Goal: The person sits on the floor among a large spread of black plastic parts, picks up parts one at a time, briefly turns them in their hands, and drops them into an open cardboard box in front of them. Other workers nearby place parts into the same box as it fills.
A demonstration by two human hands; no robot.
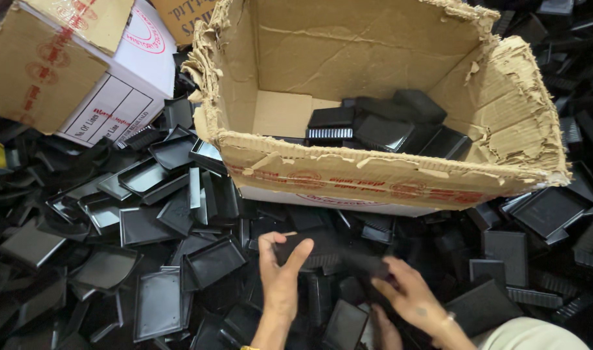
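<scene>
— What is taking up the most room here?

— A sea of black rectangular plastic trays [155, 304] is covering the whole floor, far too many to count. One big torn brown cardboard box [400, 172] is sitting open on top of it, and roughly half a dozen of the same trays [382, 131] are lying inside, against its right side. Two more cardboard cartons are leaning at the upper left: a brown one [31, 71] and a white-sided one [125, 97].

— And the two hands?

— Both are working just in front of the box's near wall. The left hand [280, 272] is curling partly closed, thumb on top, gripping the end of a small black plastic piece [296, 249]. The right hand [410, 295] is lying with fingers spread fairly loose over a blurred dark piece [364, 264]; I cannot tell whether it is actually gripping it.

— Where are those pieces relative to each other?

— They are sitting side by side between the hands, right above the pile.
</scene>
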